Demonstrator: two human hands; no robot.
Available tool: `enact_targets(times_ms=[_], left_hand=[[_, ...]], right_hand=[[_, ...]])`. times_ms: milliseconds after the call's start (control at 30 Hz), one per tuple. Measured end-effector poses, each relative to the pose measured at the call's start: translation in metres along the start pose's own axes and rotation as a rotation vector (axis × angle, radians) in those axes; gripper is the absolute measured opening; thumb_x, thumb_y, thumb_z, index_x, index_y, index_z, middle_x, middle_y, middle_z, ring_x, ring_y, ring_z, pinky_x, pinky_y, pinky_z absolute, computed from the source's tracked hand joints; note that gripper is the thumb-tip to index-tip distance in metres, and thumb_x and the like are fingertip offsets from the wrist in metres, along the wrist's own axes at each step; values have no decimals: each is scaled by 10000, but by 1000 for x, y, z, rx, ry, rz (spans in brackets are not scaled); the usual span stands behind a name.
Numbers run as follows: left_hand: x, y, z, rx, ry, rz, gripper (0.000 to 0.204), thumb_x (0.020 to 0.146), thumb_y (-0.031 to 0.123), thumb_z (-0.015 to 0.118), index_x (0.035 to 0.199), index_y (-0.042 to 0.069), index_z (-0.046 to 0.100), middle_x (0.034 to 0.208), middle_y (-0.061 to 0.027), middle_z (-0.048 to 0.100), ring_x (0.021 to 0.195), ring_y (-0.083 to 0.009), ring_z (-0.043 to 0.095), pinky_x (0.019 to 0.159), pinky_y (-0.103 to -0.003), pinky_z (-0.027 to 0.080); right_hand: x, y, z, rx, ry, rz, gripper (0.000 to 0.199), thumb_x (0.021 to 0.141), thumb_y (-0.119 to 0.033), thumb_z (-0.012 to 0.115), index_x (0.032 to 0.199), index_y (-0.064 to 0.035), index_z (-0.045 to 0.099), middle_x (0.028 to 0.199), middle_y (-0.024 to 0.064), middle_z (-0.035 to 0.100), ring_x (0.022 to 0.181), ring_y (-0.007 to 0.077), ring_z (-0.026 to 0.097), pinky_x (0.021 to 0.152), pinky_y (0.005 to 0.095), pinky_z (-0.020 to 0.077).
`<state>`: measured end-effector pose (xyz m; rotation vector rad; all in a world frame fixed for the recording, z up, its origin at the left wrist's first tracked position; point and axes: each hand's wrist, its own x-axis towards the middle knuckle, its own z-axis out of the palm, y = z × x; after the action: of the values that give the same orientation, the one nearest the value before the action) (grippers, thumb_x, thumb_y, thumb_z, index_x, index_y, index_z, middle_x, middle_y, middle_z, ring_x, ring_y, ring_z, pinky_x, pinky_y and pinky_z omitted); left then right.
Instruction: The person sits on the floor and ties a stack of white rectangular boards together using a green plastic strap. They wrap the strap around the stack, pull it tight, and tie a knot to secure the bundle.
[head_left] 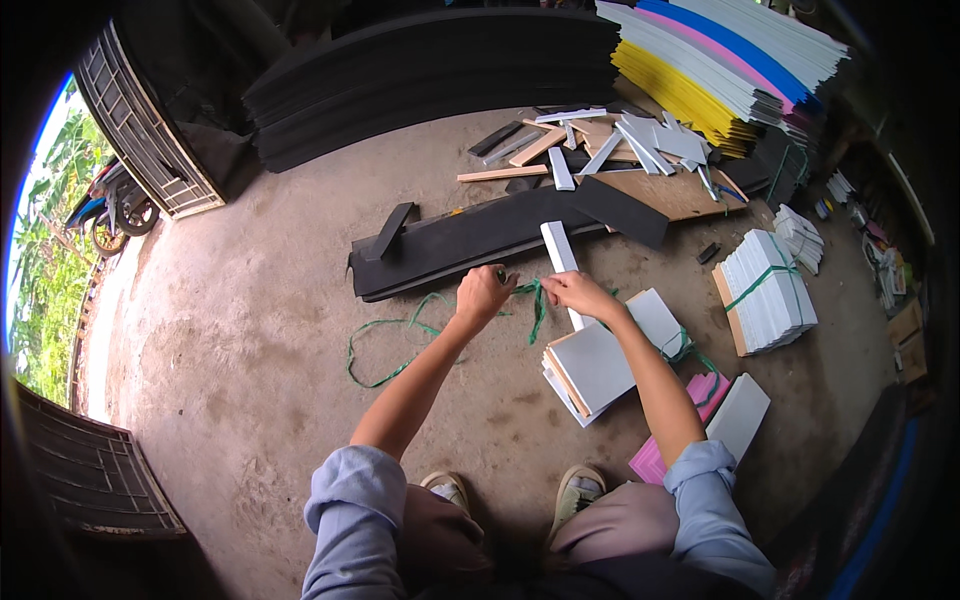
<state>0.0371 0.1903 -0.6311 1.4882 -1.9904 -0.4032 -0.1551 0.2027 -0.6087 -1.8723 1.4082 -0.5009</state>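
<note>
Both my hands are raised over the concrete floor, a short way apart, with green plastic twine [536,312] between them. My left hand [482,296] is closed on the twine, and a loop of it trails down to the floor on the left. The fingers of my right hand [578,294] pinch the same twine; a short bunch hangs beside them. Just beyond my right hand lies a long white foam strip [560,250]. Under my right forearm is a stack of white and tan foam sheets [598,362], with green twine at its right side.
A black foam slab pile [440,255] lies ahead, with mixed offcuts [600,145] behind it. To the right stand a tied white bundle [770,292] and pink foam pieces [655,458]. Tall black sheets [430,85] and coloured sheets [690,75] line the back. A metal gate [150,120] is at left.
</note>
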Motion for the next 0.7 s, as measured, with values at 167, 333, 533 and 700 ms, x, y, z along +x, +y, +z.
enact_targets(times_ms=[167, 333, 533, 700], left_hand=[[21, 31, -28, -93, 238, 8, 185, 765, 207, 564, 710, 30, 577, 699, -147, 562, 642, -354, 557, 535, -413, 441], [33, 25, -38, -28, 257, 70, 239, 777, 255, 569, 688, 34, 581, 730, -133, 554, 686, -332, 553, 560, -398, 433], [24, 4, -9, 148, 239, 539, 396, 816, 378, 569, 657, 15, 583, 752, -72, 593, 671, -180, 570, 558, -337, 419], [28, 7, -13, -622, -231, -137, 378, 880, 371, 495, 704, 38, 471, 574, 12, 463, 512, -67, 461, 520, -233, 407]], right_hand=[[1, 17, -24, 41, 255, 1, 334, 852, -316, 512, 795, -3, 615, 604, 122, 570, 556, 222, 558, 558, 334, 415], [-6, -5, -38, -89, 366, -114, 305, 844, -296, 536, 829, 1, 605, 610, 161, 561, 554, 289, 559, 535, 336, 420], [-12, -9, -27, -124, 452, -306, 159, 782, -203, 600, 800, -48, 571, 779, 101, 581, 700, 293, 567, 603, 360, 426], [-16, -14, -20, -328, 571, -414, 109, 727, -108, 631, 739, -28, 557, 723, 65, 525, 671, 232, 530, 597, 334, 421]])
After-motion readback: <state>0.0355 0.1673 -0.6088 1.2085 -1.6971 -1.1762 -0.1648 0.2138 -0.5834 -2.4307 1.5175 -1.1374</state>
